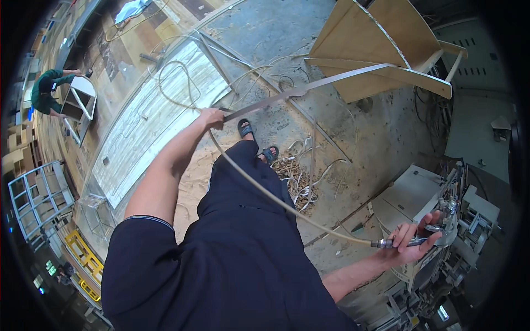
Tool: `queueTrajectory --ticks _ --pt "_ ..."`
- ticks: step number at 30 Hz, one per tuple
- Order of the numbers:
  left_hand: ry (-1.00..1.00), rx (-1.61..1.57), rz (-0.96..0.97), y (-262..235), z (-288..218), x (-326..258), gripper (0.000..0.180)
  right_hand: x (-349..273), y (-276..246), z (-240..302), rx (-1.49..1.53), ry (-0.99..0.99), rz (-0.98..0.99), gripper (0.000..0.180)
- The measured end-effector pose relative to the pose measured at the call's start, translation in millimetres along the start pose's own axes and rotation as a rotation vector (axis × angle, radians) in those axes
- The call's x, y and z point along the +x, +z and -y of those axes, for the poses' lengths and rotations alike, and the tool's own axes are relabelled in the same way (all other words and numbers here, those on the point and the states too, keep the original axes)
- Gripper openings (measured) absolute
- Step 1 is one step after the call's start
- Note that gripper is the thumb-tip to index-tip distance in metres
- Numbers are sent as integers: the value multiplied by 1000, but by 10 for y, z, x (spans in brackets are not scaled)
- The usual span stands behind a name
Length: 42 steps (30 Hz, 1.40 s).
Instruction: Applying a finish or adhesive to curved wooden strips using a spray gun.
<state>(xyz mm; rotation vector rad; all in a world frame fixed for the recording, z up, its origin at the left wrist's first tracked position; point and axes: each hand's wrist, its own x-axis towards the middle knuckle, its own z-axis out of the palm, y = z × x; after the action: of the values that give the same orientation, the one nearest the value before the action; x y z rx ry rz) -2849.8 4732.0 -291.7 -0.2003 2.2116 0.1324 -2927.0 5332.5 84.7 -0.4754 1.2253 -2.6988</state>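
Gripping both ends of the work, the two hands stand well apart, listed here against one landmark, the grey machine [441, 231] at the lower right.

- Right hand [413, 238]: at the machine's near face, fingers curled shut around a slim metal nozzle tool [406, 241] fitted to the end of a pale hose.
- Pale hose [265, 190]: runs from the nozzle up and left, away from the machine, crossing the person's dark trousers to the far hand, then loops on over the floor beyond.
- Left hand [211, 117]: far up and left of the machine, arm outstretched, closed on the end of a long grey edge-banding strip [309, 88] together with the hose.
- Edge-banding strip: stretches from the left hand up and right, reaching the plywood piece above the machine.
- Curved plywood piece [381, 49]: directly above the machine, at the top right, tilted, the strip lying along its rim.
- Pile of strip offcuts [301, 176]: on the concrete floor [381, 138], left of the machine, just beside the person's sandalled feet [256, 140].
- Pale wood-grain panel [154, 121]: lying flat, far left of the machine, beyond the left forearm.
- Another person in green [47, 91]: farthest from the machine, at the left edge, bent over a white frame [80, 102].
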Motion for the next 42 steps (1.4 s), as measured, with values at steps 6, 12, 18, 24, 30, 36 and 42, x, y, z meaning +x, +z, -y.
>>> queueTrajectory --ticks 6,12,18,24,30,36,42 --pt "-234 -71 -202 -381 869 -732 29 -107 4 -163 -27 -26 -84 60" --pt "-249 -276 -350 -905 1113 -1691 42 -249 185 -557 -14 26 -218 60" --pt "30 -554 -536 -638 582 -2545 54 -444 630 -828 -312 185 -283 55" --pt "281 -1021 -450 124 22 -2774 53 -512 1222 -1173 -909 404 -421 36" --pt "415 -1209 -357 762 -180 -2465 39 -541 1259 -1647 -1036 545 -344 30" --pt "367 -1242 -333 815 -370 -2528 33 -412 994 -1818 -1127 614 -310 33" --pt "362 -1152 -365 826 -477 -2587 31 114 544 -1963 -1144 642 -219 39"
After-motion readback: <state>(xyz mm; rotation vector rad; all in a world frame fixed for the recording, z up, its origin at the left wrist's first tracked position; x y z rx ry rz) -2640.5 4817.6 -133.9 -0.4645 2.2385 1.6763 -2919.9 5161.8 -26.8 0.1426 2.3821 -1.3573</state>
